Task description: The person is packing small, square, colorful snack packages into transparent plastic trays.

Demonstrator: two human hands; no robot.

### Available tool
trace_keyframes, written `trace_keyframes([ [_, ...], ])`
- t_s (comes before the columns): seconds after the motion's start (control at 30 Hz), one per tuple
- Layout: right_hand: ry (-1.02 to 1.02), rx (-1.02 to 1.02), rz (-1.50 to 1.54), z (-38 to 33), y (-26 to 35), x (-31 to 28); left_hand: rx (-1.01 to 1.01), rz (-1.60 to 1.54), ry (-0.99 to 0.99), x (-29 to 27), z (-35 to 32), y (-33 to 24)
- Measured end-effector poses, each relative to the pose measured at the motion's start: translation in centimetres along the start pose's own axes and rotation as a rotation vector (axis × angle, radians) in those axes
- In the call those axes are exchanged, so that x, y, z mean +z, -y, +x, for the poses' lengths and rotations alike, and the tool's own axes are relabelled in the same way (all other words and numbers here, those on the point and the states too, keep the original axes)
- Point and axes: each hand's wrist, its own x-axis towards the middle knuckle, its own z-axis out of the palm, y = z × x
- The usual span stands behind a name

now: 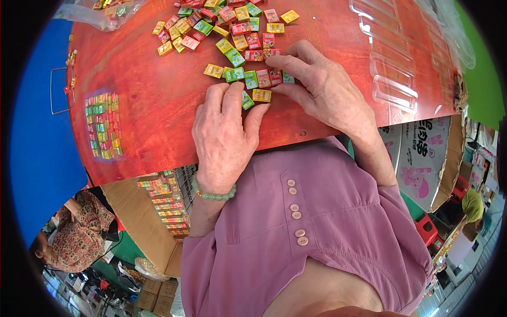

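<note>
Small candy-sized boxes in red, green and yellow lie on the red tabletop. My left hand, its wrist in a green bead bracelet, curls round a small green box that shows between its fingers and thumb. A yellow box lies beside that thumb. From the right, my right hand reaches in with index finger and thumb apart. Its index fingertip touches a red box, and its thumb tip is close to the yellow box. Red boxes and a green box sit between them.
A loose pile of boxes spreads at the far side. Clear plastic trays lie right. A block of boxes stands left. Below the table edge, a carton holds packed rows. Another person is at lower left.
</note>
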Motion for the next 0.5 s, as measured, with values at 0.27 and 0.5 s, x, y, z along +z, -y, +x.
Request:
trace_keyframes([
  [0.27,0.004,-0.049,-0.042,1.0,0.1,0.9,-0.030,0.037,0.003,0.6,0.3,-1.0],
  [0.5,0.022,-0.089,-0.021,-0.1,-0.1,0.5,0.005,-0.045,-0.027,0.4,-0.3,-0.8],
])
